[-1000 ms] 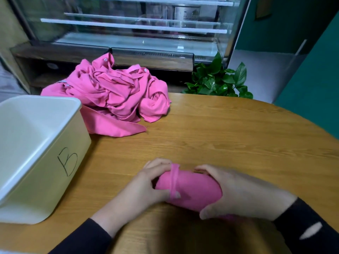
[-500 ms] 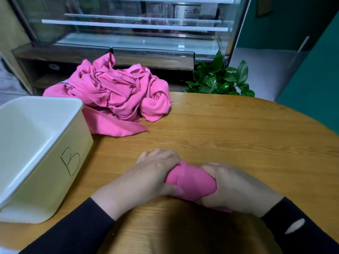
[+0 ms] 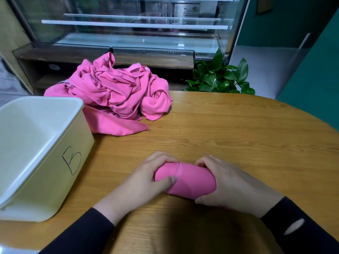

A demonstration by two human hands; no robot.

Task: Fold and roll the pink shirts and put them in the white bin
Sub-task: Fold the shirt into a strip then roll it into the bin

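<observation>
Both hands clutch a rolled pink shirt [image 3: 190,180] low on the table [image 3: 238,129]: the left hand [image 3: 146,182] curls round one end, the right hand [image 3: 233,186] round the other. The white bin [image 3: 45,143] stands at the left, beside a heap of shirts [image 3: 117,96].

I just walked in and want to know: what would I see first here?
First, two hands, the left hand and the right hand, gripping a tight pink roll near the front of the wooden table. Behind it sits a big heap of pink shirts, and on the left a white bin marked with a B.
</observation>
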